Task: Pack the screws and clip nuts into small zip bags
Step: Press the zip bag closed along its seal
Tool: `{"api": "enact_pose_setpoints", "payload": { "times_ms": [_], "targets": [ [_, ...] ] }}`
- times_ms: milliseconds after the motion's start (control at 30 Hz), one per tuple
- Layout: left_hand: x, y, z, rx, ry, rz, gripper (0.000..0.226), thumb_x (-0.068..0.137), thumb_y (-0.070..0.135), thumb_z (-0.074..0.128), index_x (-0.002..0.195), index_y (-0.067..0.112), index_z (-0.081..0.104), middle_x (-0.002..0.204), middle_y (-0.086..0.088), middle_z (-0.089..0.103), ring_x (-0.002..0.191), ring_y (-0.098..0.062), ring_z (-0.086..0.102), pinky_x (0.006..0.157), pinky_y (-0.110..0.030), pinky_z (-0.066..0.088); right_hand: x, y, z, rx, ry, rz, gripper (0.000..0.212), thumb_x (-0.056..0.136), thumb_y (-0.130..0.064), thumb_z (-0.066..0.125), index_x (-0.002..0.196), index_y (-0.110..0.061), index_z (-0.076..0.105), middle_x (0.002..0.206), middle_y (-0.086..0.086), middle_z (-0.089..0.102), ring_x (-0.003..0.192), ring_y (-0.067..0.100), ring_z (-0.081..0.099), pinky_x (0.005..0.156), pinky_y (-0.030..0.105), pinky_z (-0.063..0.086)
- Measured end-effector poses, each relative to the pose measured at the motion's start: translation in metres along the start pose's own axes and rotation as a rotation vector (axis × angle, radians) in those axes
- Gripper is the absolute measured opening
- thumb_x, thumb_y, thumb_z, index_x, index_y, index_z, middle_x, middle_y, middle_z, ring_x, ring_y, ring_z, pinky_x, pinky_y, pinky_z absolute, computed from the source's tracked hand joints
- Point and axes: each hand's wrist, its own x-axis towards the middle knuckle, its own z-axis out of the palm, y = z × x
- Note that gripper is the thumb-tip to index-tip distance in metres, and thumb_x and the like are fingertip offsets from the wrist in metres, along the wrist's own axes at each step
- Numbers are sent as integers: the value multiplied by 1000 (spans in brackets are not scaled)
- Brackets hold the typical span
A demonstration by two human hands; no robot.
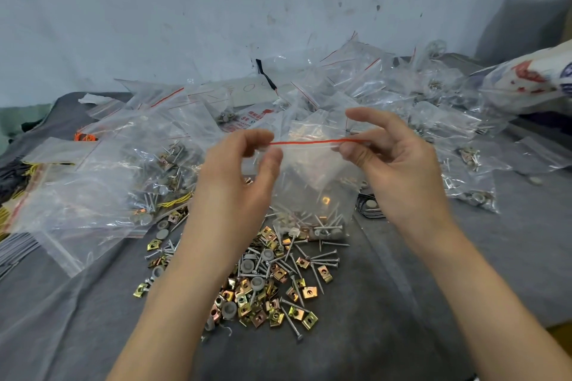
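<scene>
Grey cloth (402,303); clear red-striped bag (312,176), seemingly part-filled

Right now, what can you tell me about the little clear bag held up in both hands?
The zip bag is small, of thin clear plastic, with a red stripe along its top edge. It hangs upright between the left hand and the right hand, each pinching one end of that edge. Screws and grey caps lie at its bottom, over the loose pile of hardware. Whether the zip is sealed cannot be told.
</scene>
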Motion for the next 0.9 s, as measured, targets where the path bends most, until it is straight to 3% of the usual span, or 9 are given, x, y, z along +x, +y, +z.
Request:
{"api": "enact_pose_setpoints", "payload": {
  "times_ms": [67,233,467,900],
  "targets": [
    [-2,7,3,186,-39,138,23,96,43,55,114,33,63,112,19,59,111,-4,50,97,-25,35,0,-1,2,-28,-22,-12,33,83,-25,75,109,-42,66,89,-11,76,87,5,70,81,17,50],
    [-9,22,21,423,39,318,19,100,37,55,104,23,67,99,10,67,98,-17,57,104,-40,35,-5,-3,10,-126,-46,-39,38,89,-16,74,112,-45,64,89,-19,75,93,-1,70,83,9,46],
    [-8,20,26,366,69,293,17,99,37,53,100,24,65,96,13,67,95,-16,57,97,-41,39,-6,-2,13,-144,11,-17,43,87,-2,69,101,-43,66,83,-20,75,88,-4,70,78,4,43],
    [-11,4,11,325,66,213,15,98,35,56,100,24,67,99,13,68,98,-15,57,89,-34,37,0,0,12,-193,64,8,37,88,1,67,92,-36,62,79,-21,74,82,-4,70,71,6,44]
  ]
}}
